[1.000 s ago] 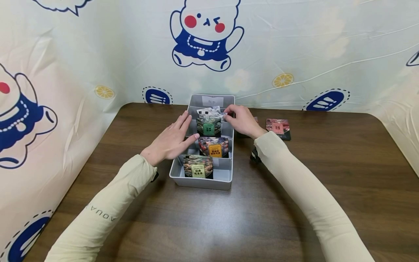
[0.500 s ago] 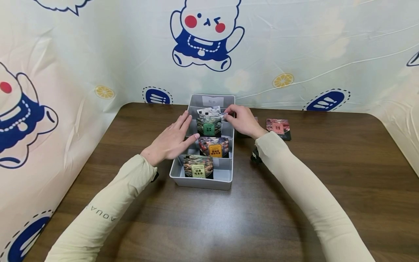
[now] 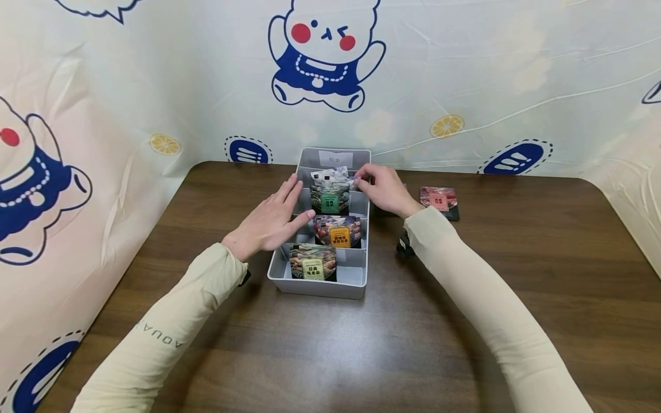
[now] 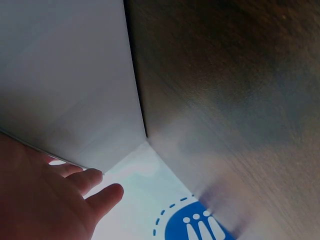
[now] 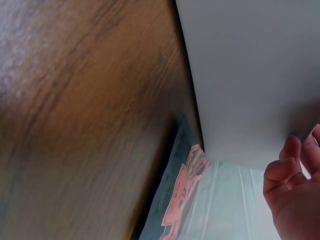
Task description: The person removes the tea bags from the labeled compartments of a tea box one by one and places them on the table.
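Observation:
A long grey divided box (image 3: 320, 289) holds tea sachets standing in its compartments. From front to back they are a pale-green-labelled sachet (image 3: 312, 265), an orange-labelled one (image 3: 338, 234), a green-labelled one (image 3: 329, 199) and whitish ones (image 3: 330, 176). My left hand (image 3: 268, 221) lies with straight fingers along the box's left rim, thumb reaching over the edge. At the right rim near the back, my right hand (image 3: 384, 190) has curled fingers, its thumb and forefinger pinching the right edge of a whitish sachet. The left wrist view shows the left fingers at the rim.
A red-labelled tea sachet (image 3: 439, 202) lies on the brown wooden table (image 3: 413, 344) right of the box. Another red-labelled sachet (image 5: 175, 200) lies beside the box wall, mostly hidden by my right hand in the head view. A printed curtain (image 3: 403, 69) hangs behind the table.

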A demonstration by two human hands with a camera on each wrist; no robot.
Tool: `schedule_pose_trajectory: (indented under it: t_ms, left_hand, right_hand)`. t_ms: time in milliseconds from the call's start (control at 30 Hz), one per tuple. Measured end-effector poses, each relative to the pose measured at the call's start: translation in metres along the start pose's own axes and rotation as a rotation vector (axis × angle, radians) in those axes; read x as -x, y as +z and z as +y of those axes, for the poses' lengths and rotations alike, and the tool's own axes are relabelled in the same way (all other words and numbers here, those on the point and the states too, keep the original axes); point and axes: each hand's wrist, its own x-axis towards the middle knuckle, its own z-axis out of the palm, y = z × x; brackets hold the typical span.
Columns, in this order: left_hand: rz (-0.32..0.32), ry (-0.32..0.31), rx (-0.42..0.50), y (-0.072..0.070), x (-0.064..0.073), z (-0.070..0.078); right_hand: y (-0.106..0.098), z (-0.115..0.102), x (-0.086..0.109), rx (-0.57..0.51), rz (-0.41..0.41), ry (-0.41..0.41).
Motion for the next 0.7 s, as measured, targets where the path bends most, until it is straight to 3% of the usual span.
schedule_pose_trajectory:
  t_ms: [700]
  left_hand:
    - [-0.005, -0.004, 0.002, -0.001, 0.0, 0.0]
  right_hand:
    - [-0.013, -0.001, 0.007, -0.078, 0.036, 0.022]
